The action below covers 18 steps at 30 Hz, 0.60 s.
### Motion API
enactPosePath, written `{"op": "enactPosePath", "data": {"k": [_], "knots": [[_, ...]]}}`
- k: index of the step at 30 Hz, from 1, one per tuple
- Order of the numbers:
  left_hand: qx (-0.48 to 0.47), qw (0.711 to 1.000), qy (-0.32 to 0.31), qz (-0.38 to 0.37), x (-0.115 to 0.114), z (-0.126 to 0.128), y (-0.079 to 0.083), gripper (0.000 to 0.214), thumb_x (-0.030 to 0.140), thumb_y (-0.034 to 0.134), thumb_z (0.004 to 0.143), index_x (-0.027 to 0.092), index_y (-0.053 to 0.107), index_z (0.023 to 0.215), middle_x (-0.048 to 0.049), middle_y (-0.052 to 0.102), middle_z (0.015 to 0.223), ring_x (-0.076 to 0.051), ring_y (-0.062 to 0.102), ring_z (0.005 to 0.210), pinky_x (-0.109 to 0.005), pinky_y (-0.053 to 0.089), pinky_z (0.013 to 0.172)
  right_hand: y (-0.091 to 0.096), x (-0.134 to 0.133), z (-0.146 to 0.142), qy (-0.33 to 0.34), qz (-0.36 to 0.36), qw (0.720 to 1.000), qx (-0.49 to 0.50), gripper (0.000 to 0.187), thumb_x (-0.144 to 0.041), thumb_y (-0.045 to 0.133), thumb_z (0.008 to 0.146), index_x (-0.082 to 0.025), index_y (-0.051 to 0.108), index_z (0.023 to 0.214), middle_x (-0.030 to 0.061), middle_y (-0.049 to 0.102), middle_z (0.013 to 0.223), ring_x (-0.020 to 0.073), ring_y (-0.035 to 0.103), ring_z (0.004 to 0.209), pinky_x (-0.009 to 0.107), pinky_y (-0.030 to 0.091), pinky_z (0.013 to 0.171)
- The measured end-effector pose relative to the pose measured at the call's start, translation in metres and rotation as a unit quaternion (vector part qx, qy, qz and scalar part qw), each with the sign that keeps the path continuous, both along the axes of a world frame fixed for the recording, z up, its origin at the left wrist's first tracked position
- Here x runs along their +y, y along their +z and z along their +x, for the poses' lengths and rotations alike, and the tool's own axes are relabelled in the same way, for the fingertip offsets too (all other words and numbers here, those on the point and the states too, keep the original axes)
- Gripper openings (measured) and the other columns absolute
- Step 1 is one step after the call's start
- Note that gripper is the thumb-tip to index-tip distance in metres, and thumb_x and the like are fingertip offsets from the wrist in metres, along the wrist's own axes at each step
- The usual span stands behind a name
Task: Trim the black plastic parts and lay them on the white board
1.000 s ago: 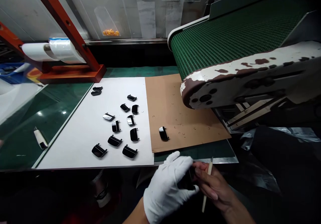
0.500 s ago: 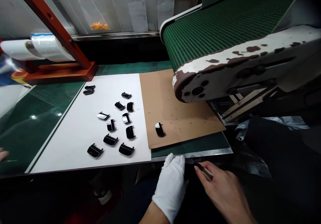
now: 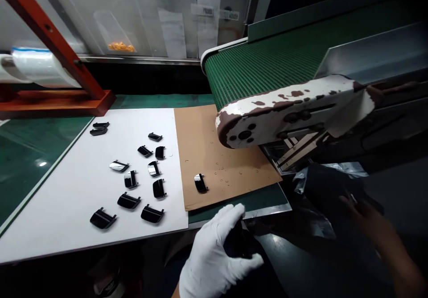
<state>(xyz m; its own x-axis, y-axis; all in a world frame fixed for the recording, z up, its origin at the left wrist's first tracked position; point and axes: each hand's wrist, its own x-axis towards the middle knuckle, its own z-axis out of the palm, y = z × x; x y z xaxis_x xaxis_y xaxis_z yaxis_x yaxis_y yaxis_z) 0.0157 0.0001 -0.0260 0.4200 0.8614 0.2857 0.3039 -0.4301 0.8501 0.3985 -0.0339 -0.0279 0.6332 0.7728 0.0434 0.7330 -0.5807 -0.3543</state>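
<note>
At the near edge of the desk, the white-gloved left hand was clamped on a glossy black plastic part, whose long axis was hidden. The bare right hand lay well right, dim; whether it was gripping anything could not be told.

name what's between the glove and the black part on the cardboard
Head view: green mat and cardboard edge lie between the left glove and black part.

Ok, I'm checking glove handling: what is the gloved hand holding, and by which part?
The white-gloved left hand holds a black piece between its thumb and fingers; it is in shadow, so which part they grip cannot be told.
</note>
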Motion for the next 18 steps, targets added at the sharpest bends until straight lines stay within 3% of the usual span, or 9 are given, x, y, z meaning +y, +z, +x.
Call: {"op": "enactPosePath", "data": {"k": [2, 5, 9, 11, 13, 16, 18], "knots": [[-0.040, 0.999, 0.007, -0.010, 0.001, 0.003, 0.006, 0.070, 0.048, 0.077, 0.070, 0.022, 0.050, 0.130, -0.0082, 0.068, 0.116, -0.025, 0.067, 0.104, -0.036, 0.055, 0.093, -0.006, 0.001, -0.020, 0.033, -0.003, 0.996, 0.080, 0.060, -0.058, 0.037, 0.087, -0.008, 0.067, 0.102, 0.0181, 0.068, 0.066, 0.0247, 0.064, 0.050, 0.037, 0.046, 0.048], [-0.089, 0.995, 0.018, -0.031, 0.000, 0.006, 0.012, 0.071, 0.047, 0.077, 0.070, 0.023, 0.049, 0.131, -0.0056, 0.068, 0.113, -0.022, 0.068, 0.100, -0.031, 0.056, 0.091, -0.002, 0.001, -0.063, 0.128, -0.016, 0.971, 0.202, 0.055, -0.059, 0.040, 0.087, -0.016, 0.063, 0.111, 0.0033, 0.063, 0.063, 0.0177, 0.056, 0.047, 0.031, 0.047, 0.047], [-0.094, 0.994, 0.019, -0.048, -0.006, 0.006, 0.013, 0.072, 0.038, 0.079, 0.070, 0.022, 0.047, 0.133, -0.0062, 0.067, 0.115, -0.022, 0.067, 0.102, -0.032, 0.054, 0.094, 0.028, 0.002, -0.123, 0.279, -0.029, 0.907, 0.313, 0.042, -0.051, 0.041, 0.091, -0.020, 0.068, 0.101, 0.0036, 0.063, 0.069, 0.0182, 0.059, 0.061, 0.029, 0.049, 0.058], [-0.094, 0.994, 0.015, -0.049, -0.009, 0.005, 0.012, 0.073, 0.038, 0.078, 0.070, 0.021, 0.046, 0.133, -0.0068, 0.067, 0.116, -0.022, 0.067, 0.102, -0.032, 0.054, 0.095, 0.045, 0.000, -0.148, 0.319, -0.036, 0.903, 0.285, 0.041, -0.051, 0.039, 0.092, -0.023, 0.066, 0.107, 0.0066, 0.067, 0.084, 0.0218, 0.063, 0.075, 0.031, 0.050, 0.066], [-0.096, 0.994, 0.010, -0.051, -0.011, 0.004, 0.010, 0.073, 0.044, 0.077, 0.071, 0.023, 0.046, 0.134, -0.0063, 0.066, 0.118, -0.022, 0.066, 0.102, -0.033, 0.053, 0.096, 0.059, -0.001, -0.168, 0.379, -0.053, 0.892, 0.241, 0.045, -0.060, 0.047, 0.085, -0.026, 0.065, 0.108, 0.0069, 0.068, 0.090, 0.0248, 0.064, 0.081, 0.032, 0.051, 0.069], [-0.099, 0.994, 0.008, -0.051, -0.013, 0.003, 0.009, 0.075, 0.050, 0.075, 0.072, 0.025, 0.044, 0.136, -0.0052, 0.064, 0.121, -0.022, 0.065, 0.104, -0.034, 0.052, 0.097, 0.072, 0.002, -0.189, 0.432, -0.095, 0.881, 0.169, 0.060, -0.073, 0.068, 0.057, -0.025, 0.065, 0.093, 0.0044, 0.068, 0.080, 0.0238, 0.062, 0.067, 0.031, 0.051, 0.059], [-0.102, 0.994, 0.006, -0.044, -0.013, 0.003, 0.010, 0.076, 0.052, 0.075, 0.072, 0.026, 0.043, 0.136, -0.0048, 0.064, 0.122, -0.022, 0.065, 0.105, -0.034, 0.052, 0.098, 0.075, 0.006, -0.199, 0.445, -0.118, 0.878, 0.130, 0.062, -0.076, 0.071, 0.047, -0.023, 0.060, 0.078, 0.0024, 0.065, 0.069, 0.0217, 0.058, 0.058, 0.030, 0.047, 0.051]]}}
